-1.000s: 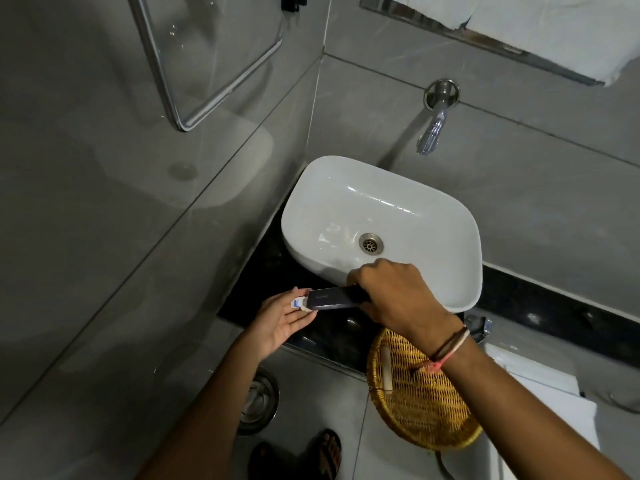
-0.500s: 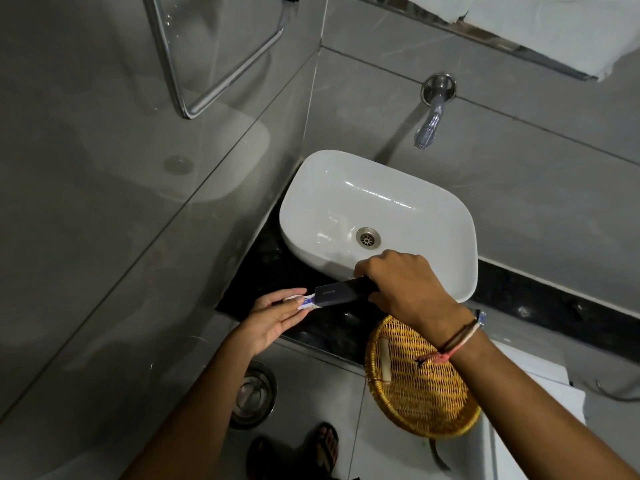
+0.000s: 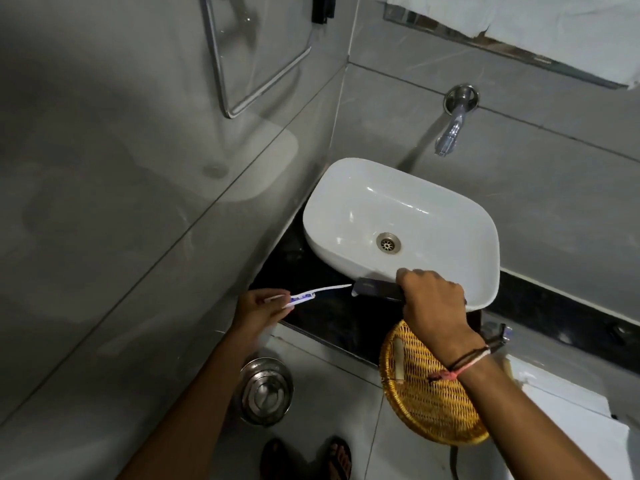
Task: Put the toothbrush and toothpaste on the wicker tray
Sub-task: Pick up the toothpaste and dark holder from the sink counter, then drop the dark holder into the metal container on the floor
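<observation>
My left hand (image 3: 258, 308) pinches a thin white toothbrush (image 3: 318, 291) with a blue mark by one end; most of it sticks out of a dark sleeve-like packet (image 3: 375, 289). My right hand (image 3: 433, 299) grips that dark packet over the black counter, just in front of the basin. The round wicker tray (image 3: 426, 407) sits below my right wrist, overhanging the counter edge. A small pale tube (image 3: 399, 360), apparently the toothpaste, lies on the tray's left side.
A white basin (image 3: 401, 220) stands on the black counter (image 3: 311, 271) in the wall corner. A wall tap (image 3: 450, 126) hangs above it. A steel bin (image 3: 266, 393) sits on the floor by my feet. A white surface (image 3: 554, 410) lies at right.
My left hand has pulled left, drawing the toothbrush out of the dark packet, which my right hand keeps still. The view has shifted slightly.
</observation>
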